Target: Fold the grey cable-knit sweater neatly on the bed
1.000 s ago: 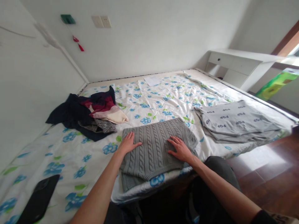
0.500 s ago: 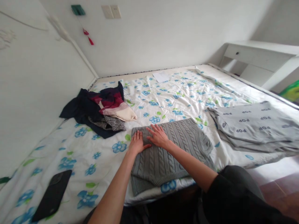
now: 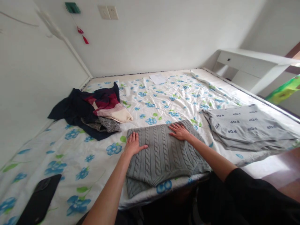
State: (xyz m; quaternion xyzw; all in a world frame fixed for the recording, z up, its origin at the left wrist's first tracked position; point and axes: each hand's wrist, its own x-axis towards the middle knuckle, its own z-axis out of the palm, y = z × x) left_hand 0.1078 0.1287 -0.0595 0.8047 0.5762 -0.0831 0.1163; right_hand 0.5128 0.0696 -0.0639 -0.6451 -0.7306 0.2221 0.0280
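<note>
A grey cable-knit sweater [image 3: 161, 156] lies folded at the near edge of the bed, its ribbed hem toward me. My left hand [image 3: 133, 145] rests flat on the sweater's left side, fingers pointing away and thumb stretched to the right. On the upper right part of the knit, my right hand [image 3: 180, 132] is pressed down with its fingers spread. Neither hand grips anything. Some of the knit beneath the palms and the right forearm is hidden.
A flowered sheet [image 3: 93, 175] covers the bed. Dark, maroon and cream clothes [image 3: 103, 109] are heaped at left, a black phone [image 3: 39, 200] nearer me. Grey cloth printed POP [image 3: 243, 125] lies at right. White paper [image 3: 157, 79] and a white desk [image 3: 248, 67] are farther back.
My right hand has slid right across the sweater, away from my left hand, which stays on the left side. The view has shifted slightly to the right.
</note>
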